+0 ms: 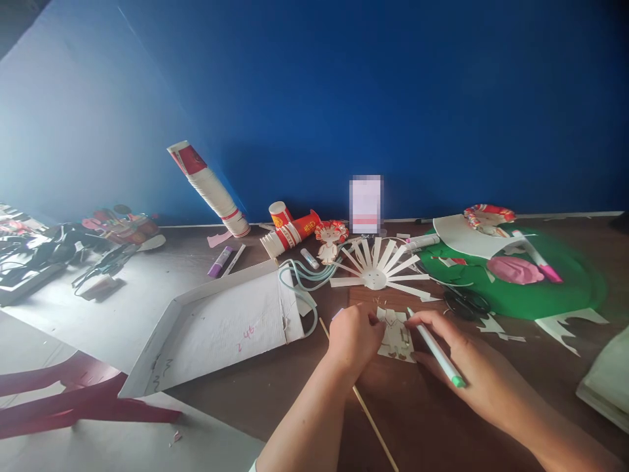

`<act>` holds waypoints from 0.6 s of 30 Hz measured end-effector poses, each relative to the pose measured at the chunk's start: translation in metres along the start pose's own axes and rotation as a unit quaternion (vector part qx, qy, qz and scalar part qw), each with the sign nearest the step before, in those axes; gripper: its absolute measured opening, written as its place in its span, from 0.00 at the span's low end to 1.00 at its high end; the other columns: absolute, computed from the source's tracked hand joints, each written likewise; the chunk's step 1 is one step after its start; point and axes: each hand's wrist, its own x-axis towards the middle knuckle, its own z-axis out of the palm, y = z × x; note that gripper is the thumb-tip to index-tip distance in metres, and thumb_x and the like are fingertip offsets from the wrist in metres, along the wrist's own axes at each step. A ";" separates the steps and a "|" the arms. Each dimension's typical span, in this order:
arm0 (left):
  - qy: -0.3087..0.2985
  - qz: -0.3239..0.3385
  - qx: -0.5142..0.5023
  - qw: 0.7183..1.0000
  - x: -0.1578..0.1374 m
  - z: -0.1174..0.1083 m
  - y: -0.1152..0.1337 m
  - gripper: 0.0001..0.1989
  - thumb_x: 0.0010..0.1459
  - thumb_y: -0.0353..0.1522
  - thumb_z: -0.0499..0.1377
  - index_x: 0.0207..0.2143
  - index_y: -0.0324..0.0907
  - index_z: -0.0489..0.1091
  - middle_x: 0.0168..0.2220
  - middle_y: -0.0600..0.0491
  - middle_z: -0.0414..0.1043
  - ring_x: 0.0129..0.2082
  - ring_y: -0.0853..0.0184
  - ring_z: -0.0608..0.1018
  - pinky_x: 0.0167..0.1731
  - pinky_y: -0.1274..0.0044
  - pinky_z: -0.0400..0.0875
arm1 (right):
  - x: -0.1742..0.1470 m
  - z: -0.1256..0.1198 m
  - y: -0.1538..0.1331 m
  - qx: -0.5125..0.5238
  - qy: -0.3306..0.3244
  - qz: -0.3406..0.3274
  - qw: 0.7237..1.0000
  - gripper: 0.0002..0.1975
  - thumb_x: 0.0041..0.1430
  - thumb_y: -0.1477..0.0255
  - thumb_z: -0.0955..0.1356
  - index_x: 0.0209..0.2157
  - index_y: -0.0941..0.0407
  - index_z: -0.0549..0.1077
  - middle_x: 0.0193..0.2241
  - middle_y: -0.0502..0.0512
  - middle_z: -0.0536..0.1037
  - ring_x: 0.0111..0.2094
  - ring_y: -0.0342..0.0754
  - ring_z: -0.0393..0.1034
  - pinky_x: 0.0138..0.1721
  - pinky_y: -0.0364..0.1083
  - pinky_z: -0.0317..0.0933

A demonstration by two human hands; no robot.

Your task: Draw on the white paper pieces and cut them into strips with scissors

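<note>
Right between the two hands lies a white paper figure cut-out (393,334), on the brown tabletop (275,400), with a drawn collar and what look like brown shoes at the end nearest the wearer. The left hand (354,334) is curled in at its left edge; whether those fingers pinch the paper or only press beside it, I cannot tell. The right hand (469,360) grips a green-ended marker (439,354), slanted so that its far end sits by the cut-out's right edge. For neat marks, I would brace the left fingertips flat on the paper, off the lines, and let the lower right fingers steady the other edge; light, short strokes should suit so small a piece and spare its margins.

Under the left wrist runs a thin wooden stick (371,419), which could nudge that arm, so shifting it aside seems sensible. Just beyond the grip sits a paper sun face (375,278) with strip rays, easily bent by a careless reach. Past the right fingers are black scissors (464,303) and paper scraps (491,323); left of the left hand, a shallow cardboard tray (211,328) leaves that elbow less room
</note>
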 end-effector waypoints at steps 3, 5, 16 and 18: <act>-0.003 0.001 0.009 1.000 -0.001 -0.001 0.001 0.07 0.57 0.35 0.60 0.32 0.46 0.77 0.34 0.53 0.81 0.36 0.64 0.78 0.33 0.76 0.64 | -0.001 0.000 0.000 0.005 0.002 -0.004 1.000 0.18 0.62 0.65 0.67 0.53 0.46 0.68 0.36 0.52 0.84 0.31 0.55 0.81 0.30 0.48 0.70; -0.007 0.004 0.015 1.000 -0.001 -0.001 0.001 0.07 0.58 0.35 0.60 0.33 0.46 0.78 0.35 0.53 0.81 0.36 0.64 0.79 0.35 0.76 0.66 | -0.001 0.000 0.000 0.011 0.003 -0.008 1.000 0.18 0.63 0.65 0.67 0.54 0.46 0.68 0.37 0.54 0.84 0.32 0.56 0.82 0.31 0.49 0.71; -0.009 0.003 0.018 1.000 0.000 -0.001 0.001 0.07 0.58 0.36 0.60 0.33 0.46 0.78 0.36 0.53 0.81 0.38 0.62 0.79 0.36 0.75 0.67 | -0.001 0.000 0.001 0.016 0.002 -0.009 1.000 0.18 0.63 0.64 0.67 0.54 0.45 0.67 0.37 0.53 0.84 0.31 0.56 0.82 0.30 0.49 0.72; -0.008 0.004 0.017 1.000 0.000 0.000 0.001 0.07 0.58 0.36 0.60 0.33 0.46 0.78 0.36 0.53 0.81 0.38 0.62 0.79 0.36 0.75 0.67 | -0.001 0.000 0.000 0.011 0.001 -0.008 1.000 0.18 0.63 0.64 0.67 0.54 0.45 0.67 0.36 0.52 0.84 0.31 0.55 0.82 0.30 0.49 0.72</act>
